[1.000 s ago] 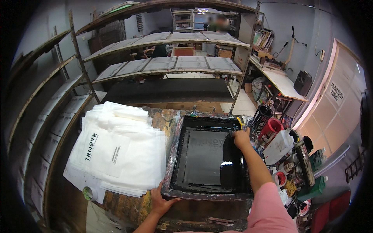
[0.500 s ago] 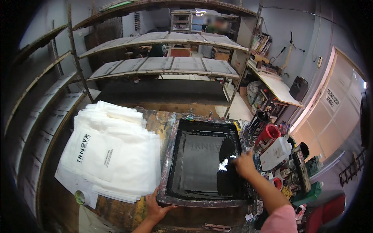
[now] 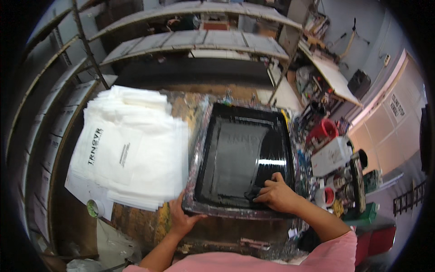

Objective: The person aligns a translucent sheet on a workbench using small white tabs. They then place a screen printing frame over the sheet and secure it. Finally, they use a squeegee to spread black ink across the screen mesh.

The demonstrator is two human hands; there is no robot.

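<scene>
A screen printing frame [image 3: 198, 156] with black ink smeared over its mesh lies on the worktable, faint reversed lettering showing at its far part. My left hand [image 3: 182, 217] grips the near left corner, thumb along the near rim and fingers at the side. Over the near right part of the mesh, my right hand [image 3: 277, 196] is closed on a dark, rag-like wad [image 3: 252, 195], pressed to the inky surface. Its exact kind is partly hidden under the fingers. A glossy wet band runs across the mesh beyond that hand. To the left lies a stack of white printed sheets [image 3: 154, 154].
A small round tin [image 3: 94, 208] sits by the stack's near corner. Along the right edge crowd a red bucket [image 3: 324, 131], a white container [image 3: 331, 156] and a green container [image 3: 363, 214]. Shelves [image 3: 199, 47] holding flat printed sheets stand beyond the table.
My right hand has moved from the mesh's right side toward its near edge. My left hand keeps its hold on the corner. The whole view has tilted downward.
</scene>
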